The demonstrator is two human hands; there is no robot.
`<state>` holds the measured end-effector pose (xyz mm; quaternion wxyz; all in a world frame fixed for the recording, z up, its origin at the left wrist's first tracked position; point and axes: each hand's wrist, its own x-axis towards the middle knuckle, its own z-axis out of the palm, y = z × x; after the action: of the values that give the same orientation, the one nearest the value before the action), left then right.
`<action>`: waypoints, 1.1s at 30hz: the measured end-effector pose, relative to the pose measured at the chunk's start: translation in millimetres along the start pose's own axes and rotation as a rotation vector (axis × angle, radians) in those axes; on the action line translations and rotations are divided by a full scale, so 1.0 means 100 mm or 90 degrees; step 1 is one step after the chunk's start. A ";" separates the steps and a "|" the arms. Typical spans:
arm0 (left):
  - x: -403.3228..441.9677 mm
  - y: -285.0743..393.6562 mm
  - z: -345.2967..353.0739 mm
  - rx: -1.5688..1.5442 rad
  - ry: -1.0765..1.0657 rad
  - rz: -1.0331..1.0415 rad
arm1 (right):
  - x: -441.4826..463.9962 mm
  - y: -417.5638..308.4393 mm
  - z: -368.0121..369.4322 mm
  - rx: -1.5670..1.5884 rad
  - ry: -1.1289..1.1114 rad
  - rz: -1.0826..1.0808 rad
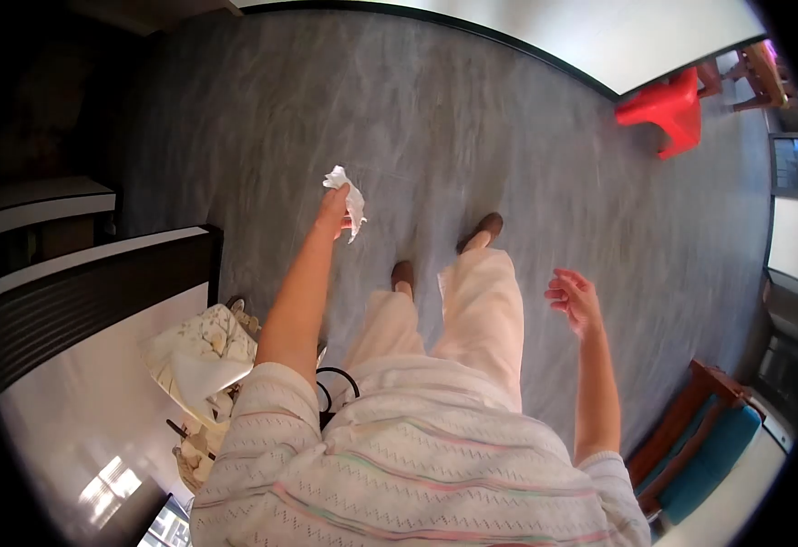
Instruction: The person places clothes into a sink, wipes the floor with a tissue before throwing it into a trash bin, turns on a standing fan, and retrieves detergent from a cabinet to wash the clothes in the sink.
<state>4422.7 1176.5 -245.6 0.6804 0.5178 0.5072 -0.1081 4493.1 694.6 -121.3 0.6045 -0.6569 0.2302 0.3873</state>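
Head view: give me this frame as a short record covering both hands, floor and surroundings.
Left hand: holds a crumpled white sheet; paper or cloth unclear
Right hand: nothing visible in it, fingers loosely curled
Floor: grey, streaked
Footwear: brown shoes
Upper right: red stool
Lower right: teal cushion

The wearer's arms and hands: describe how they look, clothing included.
Short, pale knit sleeves with a zigzag openwork pattern and thin stripes. The left hand and right hand are ungloved; no watch or bracelet shows on either wrist.
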 end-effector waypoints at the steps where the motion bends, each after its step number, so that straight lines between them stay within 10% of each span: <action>1: 0.15 0.08 0.02 -0.001 0.019 -0.004 | 0.14 -0.11 0.00 -0.002 -0.013 0.004; 14: 1.85 0.41 0.73 -0.175 0.133 -0.014 | 2.30 -0.99 0.36 -0.048 -0.119 0.067; 21: 3.32 -0.30 0.43 0.015 0.266 0.003 | 3.46 -0.51 0.77 0.007 -0.146 0.071; 26: 4.22 -0.60 0.39 0.505 0.428 -0.015 | 4.13 -0.27 0.89 0.000 -0.152 0.066; 33: 5.12 -1.19 0.96 0.392 0.535 -0.073 | 4.75 -0.16 0.90 -0.026 -0.178 0.044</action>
<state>4635.0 1239.4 -731.9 0.2271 0.6639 0.7088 -0.0726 4766.4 863.6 -482.7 0.6038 -0.6002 0.1584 0.5001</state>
